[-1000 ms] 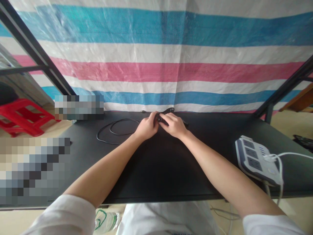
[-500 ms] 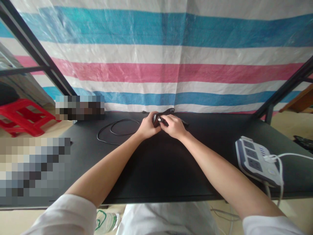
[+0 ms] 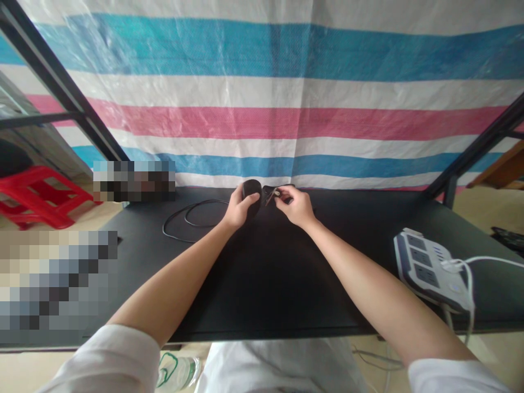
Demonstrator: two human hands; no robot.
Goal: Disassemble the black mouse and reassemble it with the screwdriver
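Observation:
Wrapped round a black, rounded object point(image 3: 251, 192) shaped like a computer mouse is my left hand point(image 3: 238, 206), its thumb pressed across the front. Just to the right, my right hand point(image 3: 297, 206) pinches a small dark plug point(image 3: 277, 192) with a pale end between thumb and fingertips. Dark, thin cord-like parts show between the two hands, too small to make out fully. A thin black cable point(image 3: 176, 218) lies in loops on the black table point(image 3: 262, 284), left of my left hand.
At the right stands a white and dark-blue power strip point(image 3: 432, 270) with white cables plugged in. A striped plastic sheet point(image 3: 262, 120) hangs behind the table. Black metal posts rise at both sides. Beyond the left edge is a red stool point(image 3: 45, 191). Two blurred-out patches cover the left side.
My hands have moved apart. The black rounded object has turned upright in my left hand, showing its broad face, while my right hand has shifted slightly right with the plug.

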